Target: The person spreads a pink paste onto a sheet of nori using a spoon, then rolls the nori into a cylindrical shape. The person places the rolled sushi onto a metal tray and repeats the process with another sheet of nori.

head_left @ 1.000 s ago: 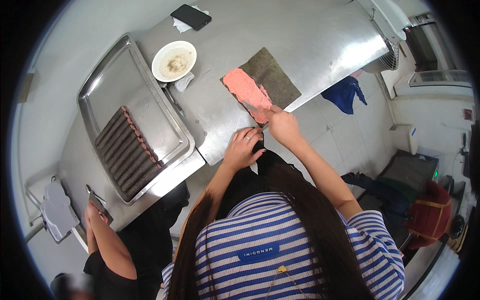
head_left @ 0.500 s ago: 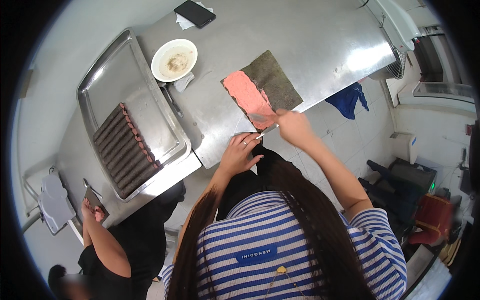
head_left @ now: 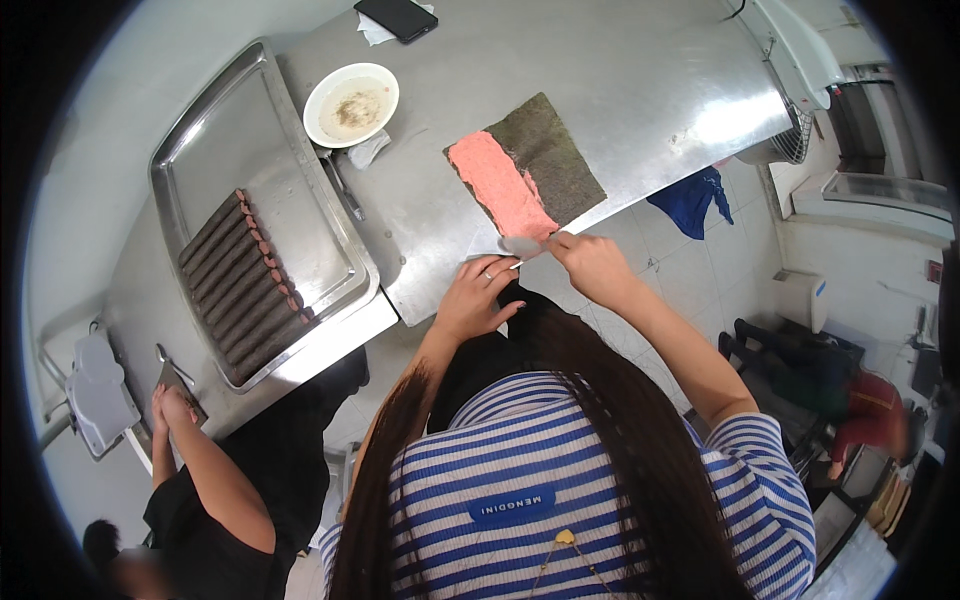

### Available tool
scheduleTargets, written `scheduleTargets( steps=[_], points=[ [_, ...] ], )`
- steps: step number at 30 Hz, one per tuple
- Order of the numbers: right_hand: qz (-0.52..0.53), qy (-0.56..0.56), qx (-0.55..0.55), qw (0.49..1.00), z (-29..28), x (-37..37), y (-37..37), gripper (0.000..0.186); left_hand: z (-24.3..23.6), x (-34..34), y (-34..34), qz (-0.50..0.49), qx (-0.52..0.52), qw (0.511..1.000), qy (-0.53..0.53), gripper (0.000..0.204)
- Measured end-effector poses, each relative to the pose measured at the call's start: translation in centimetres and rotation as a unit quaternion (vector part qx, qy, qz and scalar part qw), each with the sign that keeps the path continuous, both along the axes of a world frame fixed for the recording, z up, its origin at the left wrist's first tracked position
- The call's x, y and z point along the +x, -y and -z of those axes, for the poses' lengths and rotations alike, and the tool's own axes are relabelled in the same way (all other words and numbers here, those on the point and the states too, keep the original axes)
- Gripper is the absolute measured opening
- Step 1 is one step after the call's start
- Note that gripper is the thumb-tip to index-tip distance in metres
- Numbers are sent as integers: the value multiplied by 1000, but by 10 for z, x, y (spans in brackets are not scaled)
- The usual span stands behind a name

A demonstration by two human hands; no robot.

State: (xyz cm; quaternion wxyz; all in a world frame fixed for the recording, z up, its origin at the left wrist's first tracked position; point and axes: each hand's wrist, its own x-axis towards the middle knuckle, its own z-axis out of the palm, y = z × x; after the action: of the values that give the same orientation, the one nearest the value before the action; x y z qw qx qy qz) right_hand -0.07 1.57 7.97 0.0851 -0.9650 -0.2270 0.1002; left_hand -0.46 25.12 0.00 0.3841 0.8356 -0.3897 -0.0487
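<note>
A dark seaweed sheet (head_left: 565, 150) lies on the steel table (head_left: 660, 80), its left half coated in pink paste (head_left: 490, 175). My right hand (head_left: 595, 265) grips a flat metal spreading tool (head_left: 520, 243), whose blade is at the paste's lower end by the table edge. My left hand (head_left: 480, 295), wearing a ring, rests open at that edge just below the sheet, thumb spread from the fingers. Several dark rolls with pink ends (head_left: 230, 280) lie side by side in a steel tray (head_left: 205, 115) to the left.
A white bowl of liquid (head_left: 350, 105) and crumpled tissue (head_left: 368, 150) sit beside the tray; a black phone (head_left: 390, 18) is farther back. At lower left, another person (head_left: 210, 490) holds a dark sheet. A person in red (head_left: 865, 410) is at right, beyond a blue cloth (head_left: 690, 200).
My right hand has shifted right and slightly down, bringing the blade to the paste's lower edge. The pink coating reaches closer to that edge. At right, the person in red has changed posture.
</note>
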Motion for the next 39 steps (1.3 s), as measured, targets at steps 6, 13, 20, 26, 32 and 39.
scheduleTargets(
  steps=[6, 13, 20, 26, 32, 39],
  points=[
    [163, 15, 25, 986, -5, -1, 6, 25, -4, 2, 1, 12, 1, 1000, 4, 44],
    [216, -20, 51, 975, 18, -49, -29, 32, -3, 1, 1, 12, 13, 1000, 13, 45],
    [310, 39, 63, 948, 15, -34, -8, 30, -6, 2, 0, 20, 18, 1000, 9, 44],
    [246, -14, 92, 965, 14, -57, -26, 28, -7, 2, 0, 22, 16, 1000, 11, 43],
    [302, -21, 245, 921, 27, 1, 41, 26, -5, 1, 0, 22, 14, 1000, 9, 42],
    [252, -121, 181, 943, 22, 73, 59, 30, -8, 1, 1, 23, 21, 999, 11, 42]
  ],
)
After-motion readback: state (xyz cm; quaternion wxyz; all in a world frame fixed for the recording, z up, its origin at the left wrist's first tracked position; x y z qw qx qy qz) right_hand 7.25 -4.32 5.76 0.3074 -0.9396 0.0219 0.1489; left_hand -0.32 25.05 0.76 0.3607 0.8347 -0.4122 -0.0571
